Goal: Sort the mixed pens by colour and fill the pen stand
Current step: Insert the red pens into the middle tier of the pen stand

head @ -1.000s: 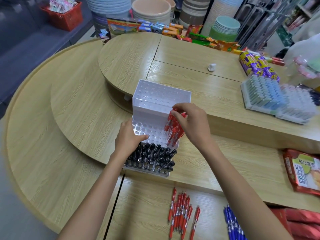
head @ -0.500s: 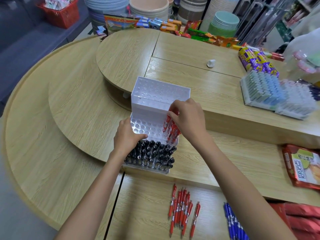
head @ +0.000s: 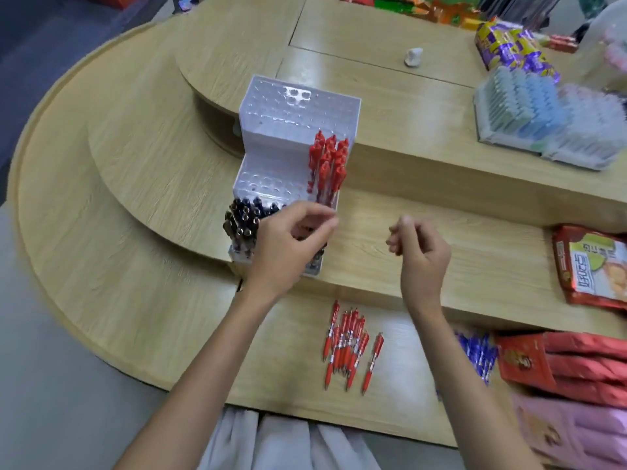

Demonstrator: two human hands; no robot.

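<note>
Both hands empty: left hand (head: 288, 245) fingers loosely curled over the pen stand's (head: 298, 130) black row, right hand (head: 420, 252) half-curled beside it. Loose red pens (head: 349, 347) lie on the surface below the right fingers. Light, stiff, probably slick barrels; pinch mid-barrel, few at once.

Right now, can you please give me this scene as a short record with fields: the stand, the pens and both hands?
stand: white stepped pen stand on the wooden counter
top step: empty holes
middle step: red pens standing at its right end
bottom step: black pens
loose red pens: pile on the lowest shelf
loose blue pens: right of the red pile
left hand: above the black pens, holding nothing visible
right hand: loosely curled, empty
</note>
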